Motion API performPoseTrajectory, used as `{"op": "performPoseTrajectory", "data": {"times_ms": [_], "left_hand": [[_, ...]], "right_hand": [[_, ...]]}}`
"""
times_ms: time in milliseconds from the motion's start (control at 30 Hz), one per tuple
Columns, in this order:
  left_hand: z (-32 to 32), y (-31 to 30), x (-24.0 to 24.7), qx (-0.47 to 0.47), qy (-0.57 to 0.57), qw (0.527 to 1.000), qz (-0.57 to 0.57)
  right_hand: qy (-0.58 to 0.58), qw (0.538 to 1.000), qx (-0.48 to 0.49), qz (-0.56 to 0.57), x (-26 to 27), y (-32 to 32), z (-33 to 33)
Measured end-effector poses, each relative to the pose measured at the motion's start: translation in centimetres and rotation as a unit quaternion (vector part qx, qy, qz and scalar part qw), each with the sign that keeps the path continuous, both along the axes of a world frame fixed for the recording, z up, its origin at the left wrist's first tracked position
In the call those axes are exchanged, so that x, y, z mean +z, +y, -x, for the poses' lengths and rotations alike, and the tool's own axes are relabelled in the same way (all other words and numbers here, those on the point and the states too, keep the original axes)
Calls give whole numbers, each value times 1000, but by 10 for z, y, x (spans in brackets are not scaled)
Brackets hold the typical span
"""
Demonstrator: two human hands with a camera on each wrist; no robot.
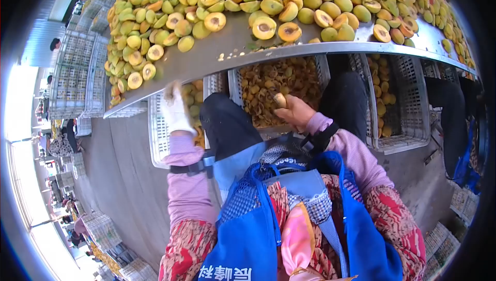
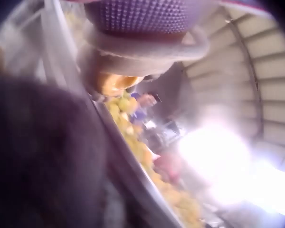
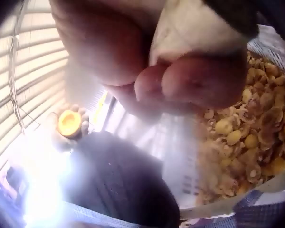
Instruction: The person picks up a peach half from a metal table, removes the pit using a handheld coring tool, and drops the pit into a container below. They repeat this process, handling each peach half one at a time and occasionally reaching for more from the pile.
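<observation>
In a white glove, the left hand [image 1: 175,108] [image 2: 128,57] is near the table's front edge, over a crate. Its fingers curl round a pitted orange fruit half [image 2: 116,84] [image 3: 70,123], whose hollow cut side shows in the right wrist view. Bare, the right hand [image 1: 298,113] [image 3: 152,71] grips a pale, rounded handle-like object [image 1: 280,100] [image 3: 194,28] above a crate of pits and scraps [image 1: 284,82] [image 3: 261,133]. Fingers hide most of that object.
Whole and halved fruits [image 1: 181,12] are heaped on the metal table [image 1: 206,53]. Under its edge stand white crates [image 1: 157,131], one at the right [image 1: 408,95] holding fruit. The person's knees [image 1: 225,126] are between crates. Stacked crates [image 1: 77,74] and other people are at the left.
</observation>
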State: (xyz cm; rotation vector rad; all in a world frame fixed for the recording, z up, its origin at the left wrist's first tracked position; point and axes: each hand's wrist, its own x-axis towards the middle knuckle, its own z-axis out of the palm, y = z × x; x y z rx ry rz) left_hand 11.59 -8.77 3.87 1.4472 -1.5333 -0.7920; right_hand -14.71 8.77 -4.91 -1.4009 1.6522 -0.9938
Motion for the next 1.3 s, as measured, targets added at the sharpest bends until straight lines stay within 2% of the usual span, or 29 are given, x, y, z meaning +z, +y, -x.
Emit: {"op": "performPoseTrajectory", "data": {"times_ms": [33,67,100,133,167,200,233,300,333,367,467,533,567,633,667,700,733,767,833,900,933,967,1033,1067,1100,1167,1200,1233,1300], "left_hand": [[-2,-4,21,93,-343,934,44],[4,-8,25,97,-376,913,127],[10,-17,28,100,-406,884,211],[23,-30,25,24,-323,930,173],[43,-43,18,-52,-234,962,129],[79,-42,28,-108,-239,960,95],[122,-37,37,-164,-242,954,61],[182,-51,9,-215,-276,930,117],[208,-49,7,-240,-324,913,60],[229,-49,-1,-249,-333,910,3],[247,-49,-12,-238,-368,899,22],[235,-53,-19,-285,-264,920,52],[230,-51,-13,-285,-265,920,53],[215,-38,3,-277,-220,935,-3],[206,-25,6,-268,-47,962,-8],[194,-13,10,-254,125,956,-81],[176,-3,14,-252,228,930,-143],[157,15,20,-261,329,877,-235],[140,54,26,-255,356,865,-245],[125,78,17,-220,406,844,-271],[111,73,-7,-230,433,818,-302],[105,72,-21,-225,434,818,-305],[99,71,-35,-144,538,730,-397],[99,74,-35,-153,566,692,-422],[100,74,-37,-152,566,690,-425],[105,74,-43,-209,507,773,-320],[106,72,-46,-199,563,723,-348],[108,73,-45,-198,563,721,-351],[112,78,-41,-201,561,737,-319]], "right_hand": [[-120,984,-24,-133,31,-2,-3],[66,992,-46,97,11,-8,-9],[64,992,-49,99,-6,-9,-6],[-40,996,-33,-70,24,-14,-5],[-142,961,-15,-236,40,-16,-6],[-105,981,-4,-165,31,-17,-9],[-109,980,-4,-168,42,-18,-9],[-115,983,-16,-142,44,-19,-6],[-114,983,-22,-144,46,-18,-4],[-146,977,-37,-154,49,-17,-2],[-229,958,-53,-164,53,-13,4],[-282,945,-47,-161,56,-13,4],[-317,939,-67,-118,59,-13,3],[-350,930,-85,-72,66,-15,3],[-369,923,-94,-51,69,-16,4],[-387,916,-104,-30,72,-15,4],[-375,922,-90,-37,83,-12,5],[-376,922,-90,-38,84,-11,2],[-217,975,-33,26,84,-11,-11],[-175,984,-9,-22,76,-11,-19],[-122,992,12,-18,66,-11,-22],[-69,997,34,-12,58,-11,-23],[-63,996,47,-47,53,-13,-26],[-52,996,29,-69,52,-13,-28],[-41,995,10,-90,52,-14,-30],[-79,990,1,-113,66,-14,-34],[-110,985,3,-137,77,-13,-35],[-140,977,4,-161,82,-14,-36],[-110,984,-5,-140,70,-18,-40]]}}
